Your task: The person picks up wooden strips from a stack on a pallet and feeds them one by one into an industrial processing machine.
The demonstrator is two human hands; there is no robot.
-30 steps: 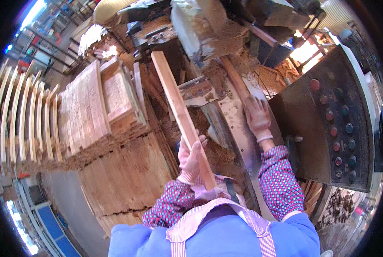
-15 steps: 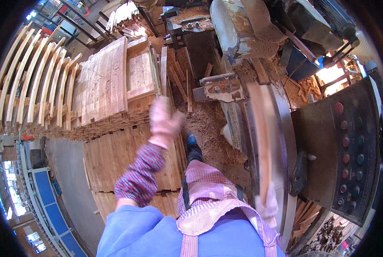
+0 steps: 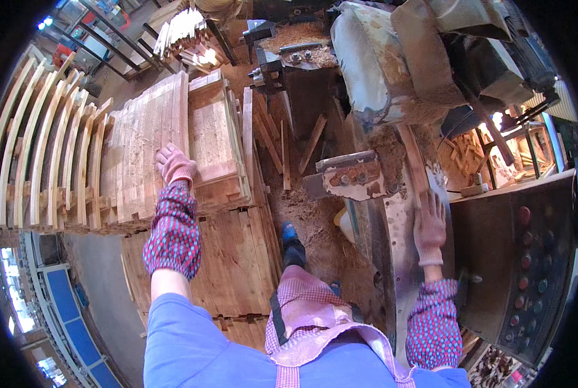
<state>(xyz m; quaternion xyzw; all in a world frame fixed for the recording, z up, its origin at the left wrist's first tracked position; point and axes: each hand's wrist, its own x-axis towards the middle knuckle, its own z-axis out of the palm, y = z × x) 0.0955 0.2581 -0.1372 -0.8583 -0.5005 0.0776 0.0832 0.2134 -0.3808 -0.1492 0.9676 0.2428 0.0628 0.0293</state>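
Observation:
My left hand [image 3: 175, 164], in a pinkish work glove, lies on the top of a stack of wooden boards [image 3: 145, 137], fingers stretched out over the wood and closed on nothing. My right hand [image 3: 430, 227], gloved alike, is stretched flat over the metal bed of a woodworking machine [image 3: 400, 255]. Its fingers rest at the near end of a narrow wooden strip [image 3: 413, 158]. The strip's far end runs beneath the machine's dusty hood [image 3: 373, 77]. My right palm hides whatever lies directly under it.
A dark control panel [image 3: 528, 271] with red and green buttons stands to the right. A rusty metal bracket [image 3: 352, 177] juts beside the bed. Curved slats [image 3: 30, 142] are stacked at far left. Loose sticks [image 3: 285, 155] lean over sawdust ahead of my foot.
My left hand has moved left and down onto the board stack. My right hand has moved forward along the bed, and the wooden strip has slid forward under the hood.

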